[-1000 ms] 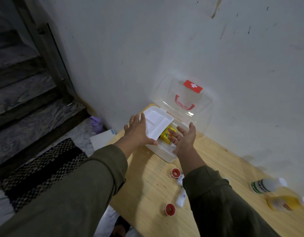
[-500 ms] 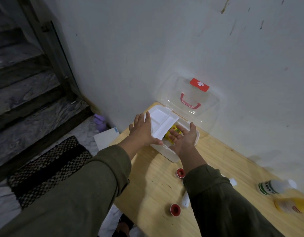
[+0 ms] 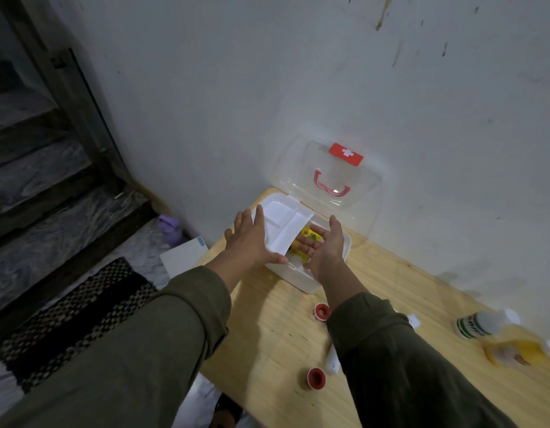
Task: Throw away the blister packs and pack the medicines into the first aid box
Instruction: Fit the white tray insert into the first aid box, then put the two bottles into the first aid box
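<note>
The white first aid box (image 3: 310, 281) stands open at the table's far corner, its clear lid (image 3: 326, 177) with red handle and cross label leaning on the wall. A white inner tray (image 3: 284, 222) sits tilted over the box's left half. My left hand (image 3: 252, 242) grips the tray's near left edge, thumb under its corner. My right hand (image 3: 324, 245) reaches into the box's right half, fingers spread over a yellow medicine pack (image 3: 310, 234). Two red-capped rolls (image 3: 322, 310) (image 3: 316, 377) and a white tube (image 3: 332, 362) lie on the table.
A green-striped white bottle (image 3: 477, 324) and a yellow bottle (image 3: 514, 352) lie at the table's (image 3: 276, 329) right. Left of the table are a white card (image 3: 184, 257), a purple bottle (image 3: 171, 228), a woven mat (image 3: 72, 316) and stone stairs.
My left hand has tipped the tray a little more, and my right hand has slid further into the box over the yellow pack. The view has shifted slightly.
</note>
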A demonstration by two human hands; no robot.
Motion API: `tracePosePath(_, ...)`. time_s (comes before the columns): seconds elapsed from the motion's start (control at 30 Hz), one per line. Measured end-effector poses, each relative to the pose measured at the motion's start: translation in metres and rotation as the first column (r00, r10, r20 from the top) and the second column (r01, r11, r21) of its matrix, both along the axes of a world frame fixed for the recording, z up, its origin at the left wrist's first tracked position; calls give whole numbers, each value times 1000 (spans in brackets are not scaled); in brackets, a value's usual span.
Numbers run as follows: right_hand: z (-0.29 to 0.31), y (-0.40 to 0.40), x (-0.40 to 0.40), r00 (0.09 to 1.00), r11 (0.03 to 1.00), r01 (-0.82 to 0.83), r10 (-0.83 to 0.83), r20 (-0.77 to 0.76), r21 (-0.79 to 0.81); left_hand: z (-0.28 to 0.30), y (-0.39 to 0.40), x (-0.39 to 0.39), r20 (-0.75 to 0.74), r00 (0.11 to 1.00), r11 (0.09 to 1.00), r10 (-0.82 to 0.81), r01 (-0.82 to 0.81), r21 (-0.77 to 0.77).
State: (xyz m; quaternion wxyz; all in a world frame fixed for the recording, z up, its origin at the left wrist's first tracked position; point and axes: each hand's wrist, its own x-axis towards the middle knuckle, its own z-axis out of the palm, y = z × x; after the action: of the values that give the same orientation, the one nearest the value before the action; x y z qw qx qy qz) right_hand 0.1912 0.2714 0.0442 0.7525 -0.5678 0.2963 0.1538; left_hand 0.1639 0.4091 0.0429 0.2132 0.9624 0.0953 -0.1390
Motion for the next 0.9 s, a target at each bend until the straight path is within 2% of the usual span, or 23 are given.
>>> tracePosePath(0.33,-17,4,7,995,996,60,-55,-78,60,-2,1,3,-9,1000,999,-27,27,-32)
tracePosePath(0.47,-14,8,8,996,998,57,-55,-66,29,-1,1,3,-5,999,999,-50,49,-17)
tracePosePath(0.67,8,4,6,1000,992,18,-20,-14,-123,10,1,10,-61,993,993,-103,106,48)
tracePosePath(0.77,26,-5,5,999,969,-31,41,36,-244,20,-6,18,19,990,990,-140,139,39)
tracePosePath(0.83,34,-14,4,989,917,-29,83,119,-397,26,-16,25,122,976,984,-179,177,29)
tracePosePath(0.9,39,-28,1,965,805,7,151,215,-593,33,-31,30,206,947,968,-247,249,14)
